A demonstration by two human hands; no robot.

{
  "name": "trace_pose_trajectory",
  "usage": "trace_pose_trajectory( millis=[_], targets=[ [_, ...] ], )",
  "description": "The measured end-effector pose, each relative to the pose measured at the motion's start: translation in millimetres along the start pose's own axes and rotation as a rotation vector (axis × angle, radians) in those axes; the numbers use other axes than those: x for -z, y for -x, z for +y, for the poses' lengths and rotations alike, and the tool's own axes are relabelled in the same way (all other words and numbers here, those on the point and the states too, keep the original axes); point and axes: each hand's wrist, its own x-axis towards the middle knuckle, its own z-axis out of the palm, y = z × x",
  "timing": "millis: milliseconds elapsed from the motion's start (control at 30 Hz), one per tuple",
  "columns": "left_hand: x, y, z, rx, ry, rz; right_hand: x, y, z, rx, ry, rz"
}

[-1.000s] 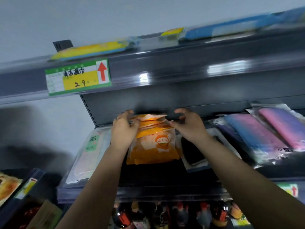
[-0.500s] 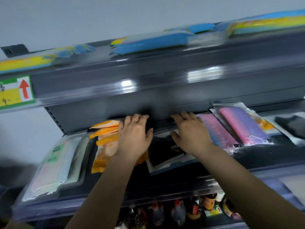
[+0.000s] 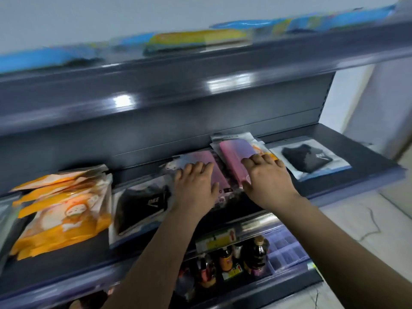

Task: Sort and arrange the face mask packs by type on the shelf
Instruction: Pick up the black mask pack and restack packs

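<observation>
Now we are laying both hands flat on the pink packs in the middle of the shelf [image 3: 367,161]. Our left hand [image 3: 196,186] is pressing, fingers spread, on one pink pack [image 3: 206,160]; our right hand [image 3: 267,179] is lying open on another [image 3: 234,152], just beside it. Neither grip is closing around anything. Orange packs [image 3: 60,215] are sitting at the left, one black pack [image 3: 140,208] beside them, another [image 3: 310,159] at the right.
</observation>
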Motion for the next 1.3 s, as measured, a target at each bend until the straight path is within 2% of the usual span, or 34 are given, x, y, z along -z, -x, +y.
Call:
trace_pose_trajectory(
  millis=[233, 400, 833, 1067, 1200, 1300],
  targets=[
    [-30.2, -17.3, 80.6, -0.030, 0.072, -0.028, -12.0, 18.3, 85.1, -0.063, 0.012, -0.046],
    [-47.1, -28.4, 115.3, -0.035, 0.114, -0.085, -22.4, 21.3, 131.1, -0.097, -0.039, -0.074],
    [-82.0, -83.2, 138.0, 0.021, 0.063, -0.211, -53.8, -22.0, 198.0, -0.255, -0.196, -0.151],
    [-101.1, -93.0, 151.9, -0.050, 0.082, -0.144, -77.6, -43.6, 229.9, -0.308, -0.195, -0.127],
    [-104.4, -99.9, 158.7, -0.093, 0.244, -0.114, -86.1, -50.8, 246.8, -0.287, -0.220, -0.117],
    [-108.3, -100.5, 163.7, 0.020, 0.323, -0.032, -89.0, -54.7, 260.0, -0.274, -0.272, -0.107]
  ],
)
